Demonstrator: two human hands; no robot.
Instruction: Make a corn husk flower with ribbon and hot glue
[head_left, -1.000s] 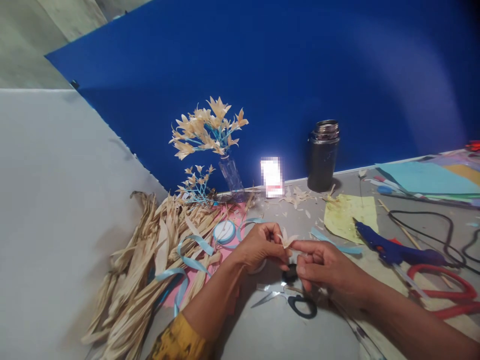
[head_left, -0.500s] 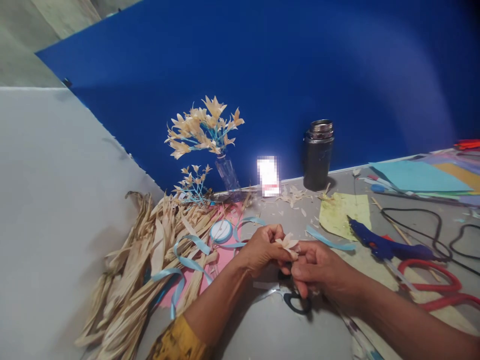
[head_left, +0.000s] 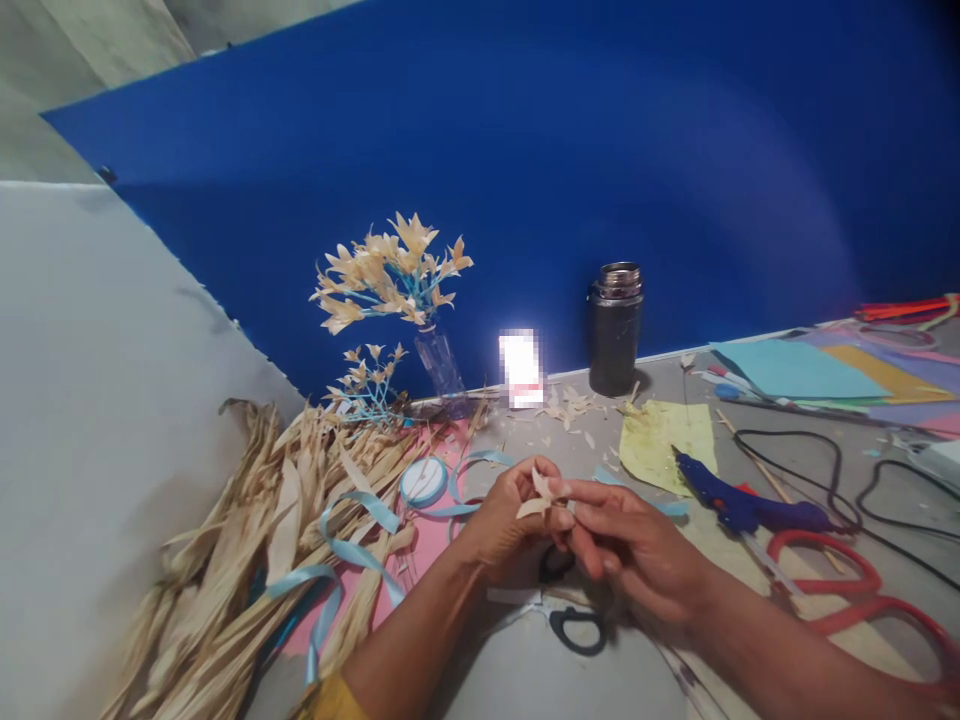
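Observation:
A small pale flower of dry husk petals (head_left: pixel 535 507) is pinched between the fingers of both hands above the table. My left hand (head_left: pixel 504 520) is closed on it from the left. My right hand (head_left: pixel 634 540) grips at its base from the right, its fingertips meeting the left ones. Any stem is hidden by the fingers. Black-handled scissors (head_left: pixel 579 632) lie right below the hands. To the left are a roll of light blue ribbon (head_left: pixel 424 482) and a heap of dry husks (head_left: pixel 225 530).
Husk flowers (head_left: pixel 397 265) stand in a clear bottle (head_left: pixel 439 360) at the back. A dark flask (head_left: pixel 616 335) is right of it. On the right lie a blue glue gun (head_left: pixel 739 495) with a cord, red-handled scissors (head_left: pixel 825 565), a yellow sheet (head_left: pixel 667 440) and coloured sheets (head_left: pixel 795 368).
The flower has turned in my fingers, its petals now pointing up and left instead of right. The view has shifted slightly, so the table things appear lower and further left.

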